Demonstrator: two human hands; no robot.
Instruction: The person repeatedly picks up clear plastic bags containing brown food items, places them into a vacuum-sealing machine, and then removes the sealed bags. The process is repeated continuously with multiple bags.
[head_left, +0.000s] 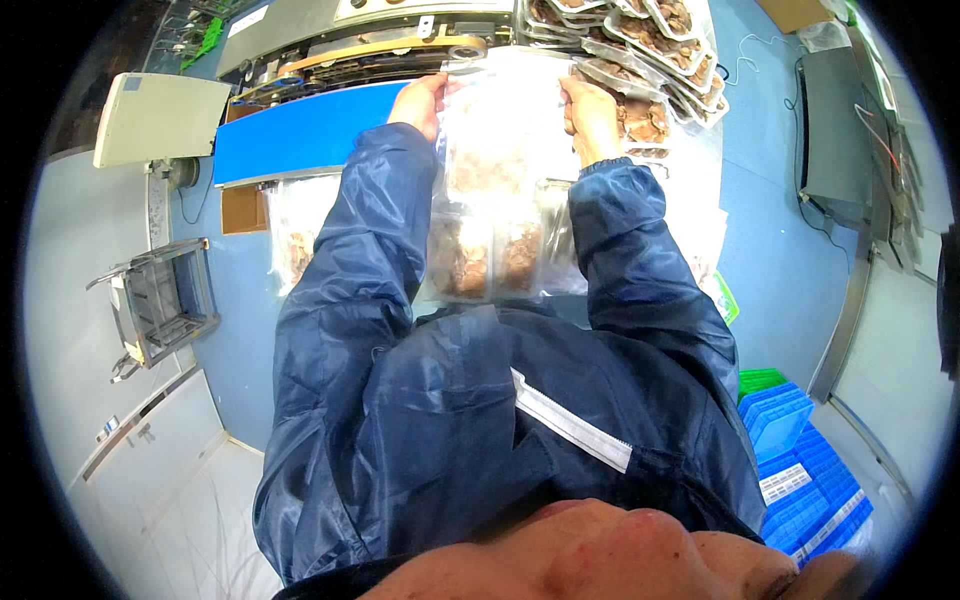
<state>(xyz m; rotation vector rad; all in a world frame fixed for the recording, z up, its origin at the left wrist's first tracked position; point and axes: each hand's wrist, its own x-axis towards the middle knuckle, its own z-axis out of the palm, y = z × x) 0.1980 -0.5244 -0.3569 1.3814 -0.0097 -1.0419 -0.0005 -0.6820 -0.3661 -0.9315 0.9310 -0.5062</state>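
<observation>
A clear plastic bag with a tray of brownish food (491, 161) lies between my hands, washed out by glare. At its upper left edge my left hand (421, 105) grips the plastic with thumb and fingers. My right hand (592, 114) pinches at its upper right side; the glare hides the exact edge there. Nearer my body, bagged trays of brown pieces (461, 259) lie side by side. Beyond my right hand, clear trays filled with brown pieces (660, 37) are piled up. Another bagged portion (300, 251) sits left of my left forearm.
A blue flat surface, perhaps a conveyor belt (307, 135), adjoins a machine with an exposed drive belt (382, 51) at the upper left. A metal frame stand (161, 304) is on the left. Blue plastic crates (806, 487) are stacked at the lower right.
</observation>
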